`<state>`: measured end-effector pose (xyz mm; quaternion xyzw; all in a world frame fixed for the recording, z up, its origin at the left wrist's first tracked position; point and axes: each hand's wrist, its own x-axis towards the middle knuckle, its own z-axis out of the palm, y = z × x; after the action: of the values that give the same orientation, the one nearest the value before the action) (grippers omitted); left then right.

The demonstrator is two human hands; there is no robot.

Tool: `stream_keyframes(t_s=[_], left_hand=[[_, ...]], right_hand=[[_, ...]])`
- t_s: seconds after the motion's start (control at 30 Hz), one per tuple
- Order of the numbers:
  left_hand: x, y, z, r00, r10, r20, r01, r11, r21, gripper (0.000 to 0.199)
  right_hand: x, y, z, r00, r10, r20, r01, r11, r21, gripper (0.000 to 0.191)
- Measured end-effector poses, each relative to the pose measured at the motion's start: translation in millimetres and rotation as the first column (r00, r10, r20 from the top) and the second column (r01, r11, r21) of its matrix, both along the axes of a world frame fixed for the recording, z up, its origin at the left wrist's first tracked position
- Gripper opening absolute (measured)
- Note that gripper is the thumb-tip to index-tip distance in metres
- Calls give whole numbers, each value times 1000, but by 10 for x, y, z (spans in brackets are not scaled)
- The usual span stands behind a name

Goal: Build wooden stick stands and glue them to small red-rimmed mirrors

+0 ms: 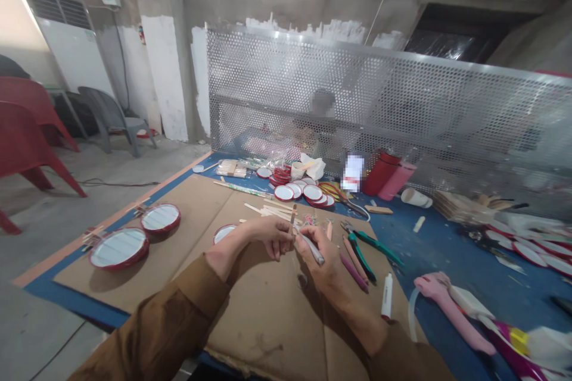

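Over the middle of the cardboard sheet (254, 292), my left hand (269, 237) pinches a thin wooden stick (294, 218) that stands nearly upright. My right hand (322, 259) is closed around a pale pen-like tool (313, 249), its tip close to the stick and my left fingertips. Loose wooden sticks (279, 211) lie just beyond my hands. A round white disc with a red rim (223, 233) is partly hidden by my left wrist. Right of my right hand lie green-handled pliers (361, 257), a purple pen-shaped piece (354, 274) and a white marker (387, 296).
Two red-rimmed discs (118, 248) with sticks attached stand at left. Several more discs (313, 192), a red bottle (381, 172) and a pink bottle (397, 180) stand before a perforated metal screen (384, 101). A pink glue gun (456, 309) lies at right.
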<state>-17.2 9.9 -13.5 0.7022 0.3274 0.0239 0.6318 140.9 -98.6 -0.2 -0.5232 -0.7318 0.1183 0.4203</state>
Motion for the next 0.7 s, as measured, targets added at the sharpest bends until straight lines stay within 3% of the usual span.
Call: stream_keyframes(t_s=[0.47, 0.7], left_hand=[[-3, 5, -10, 1000, 6, -2, -6, 1000, 9, 31], [4, -5, 9, 1000, -2, -13, 2, 1000, 15, 15]], right_hand=[[-16, -19, 14, 999, 5, -41, -6, 1000, -7, 17], [-8, -1, 9, 998, 11, -61, -11, 1000, 8, 16]])
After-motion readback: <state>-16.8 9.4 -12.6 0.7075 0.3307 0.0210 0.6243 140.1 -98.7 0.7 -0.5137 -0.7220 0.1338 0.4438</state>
